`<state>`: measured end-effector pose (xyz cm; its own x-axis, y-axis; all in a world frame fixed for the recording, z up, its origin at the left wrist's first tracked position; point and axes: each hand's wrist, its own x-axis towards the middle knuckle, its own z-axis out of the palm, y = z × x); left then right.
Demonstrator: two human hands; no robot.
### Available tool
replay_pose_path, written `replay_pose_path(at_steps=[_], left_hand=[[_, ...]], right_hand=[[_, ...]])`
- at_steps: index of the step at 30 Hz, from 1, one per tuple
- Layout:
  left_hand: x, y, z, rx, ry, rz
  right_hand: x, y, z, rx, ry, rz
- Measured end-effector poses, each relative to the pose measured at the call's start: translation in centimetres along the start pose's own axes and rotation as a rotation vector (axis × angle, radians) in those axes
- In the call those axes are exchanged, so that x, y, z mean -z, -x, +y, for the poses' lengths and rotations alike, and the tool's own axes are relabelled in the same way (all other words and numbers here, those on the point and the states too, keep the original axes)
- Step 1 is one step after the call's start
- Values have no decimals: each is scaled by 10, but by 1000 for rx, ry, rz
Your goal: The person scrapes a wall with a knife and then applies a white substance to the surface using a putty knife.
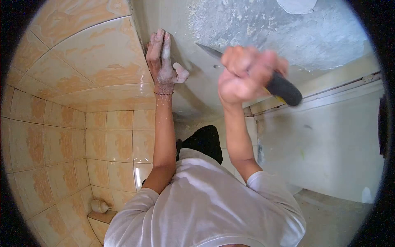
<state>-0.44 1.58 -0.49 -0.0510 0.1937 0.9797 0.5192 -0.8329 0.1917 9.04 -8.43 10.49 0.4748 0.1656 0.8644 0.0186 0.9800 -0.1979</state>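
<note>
My right hand (249, 74) is closed around the black handle of a scraper-like tool (288, 90); its pointed metal blade reaches left, its tip close to the wall (197, 74). Motion blurs the fingers. Up and to the left, my left hand (162, 61), dusty with white powder, lies against the wall beside the tiled edge, its fingers stretched out and its thumb apart. A rough, greyish patch (247, 24) with a chipped border spreads over the wall above the tool. At the top of this patch is a smooth white spot (297, 5).
Orange and cream tiles (66, 136) cover the left side. A door-like panel (329, 140) with a frame stands at the right. A small round object (100, 206) sits on a ledge at lower left. Something black (205, 142) shows beyond my white shirt.
</note>
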Motion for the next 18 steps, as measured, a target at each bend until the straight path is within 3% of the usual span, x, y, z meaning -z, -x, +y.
replay_pose_path(at_steps=[1,3,5,6,7,9,10,11,13,14,17,18], left_hand=[[1,0,1,-2,-2,-7],[1,1,0,1,-2,-17],[-1,1,-3,-54,17,23],[-1,2,-1,-56,24,17],[0,3,0,-34,9,5],[-2,0,-1,-14,-16,0],[-1,-1,0,-36,-13,12],[0,0,0,-56,-6,22],[-1,1,0,-37,-21,22],[-1,2,2,-19,-31,17],[-4,2,-1,-56,-15,53],[-5,2,-2,-54,-20,53]], right_hand=[[-1,0,-2,31,-204,31],[-4,1,-5,2,-189,90],[-13,4,8,-15,-23,232],[-19,6,9,-183,232,163],[-14,6,6,-181,236,169],[-6,6,-3,38,57,-3],[-13,5,-13,43,36,205],[-12,5,-7,36,37,206],[-12,1,7,174,365,208],[-17,6,5,-88,277,186],[-3,8,-1,47,208,162],[-8,3,-16,-34,7,226]])
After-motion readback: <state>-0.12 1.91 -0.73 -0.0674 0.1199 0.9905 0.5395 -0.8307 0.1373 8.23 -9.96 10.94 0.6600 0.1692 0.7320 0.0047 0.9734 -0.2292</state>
